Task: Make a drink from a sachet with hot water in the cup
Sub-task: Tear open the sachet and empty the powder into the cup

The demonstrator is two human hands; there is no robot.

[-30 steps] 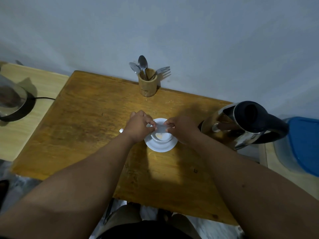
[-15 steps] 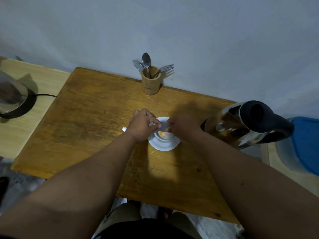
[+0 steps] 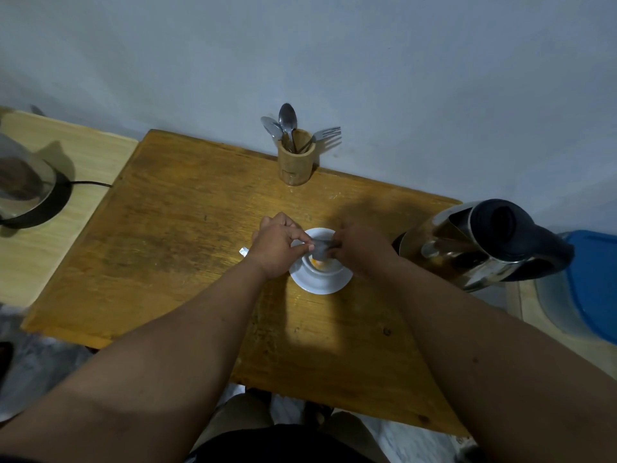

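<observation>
Pinching a small silvery sachet [image 3: 321, 246] between them, the left hand [image 3: 278, 243] and the right hand [image 3: 360, 247] met right over the white cup [image 3: 323, 262]. Left thumb and fingertips were clamped on the sachet's left end, right fingers closed on its right end. The sachet hung just above the cup mouth, and some orange-yellow powder [image 3: 317, 261] was lying inside the cup. Cup sat on a white saucer [image 3: 322, 283], saucer on the wooden table [image 3: 187, 235], roughly mid-table. A small torn silver scrap [image 3: 243, 251] lay on the table just left of the left wrist. A steel kettle with black lid and handle [image 3: 480, 242] stood at the table's right edge, near the right hand but apart from it. At the back, against the wall, a wooden holder [image 3: 296, 161] held spoons [image 3: 287, 120] and a fork [image 3: 327, 133]. A second appliance with a black base [image 3: 26, 192] sat on a paler side table [image 3: 50, 248] to the left. Blue lid [image 3: 597, 279] at far right.
</observation>
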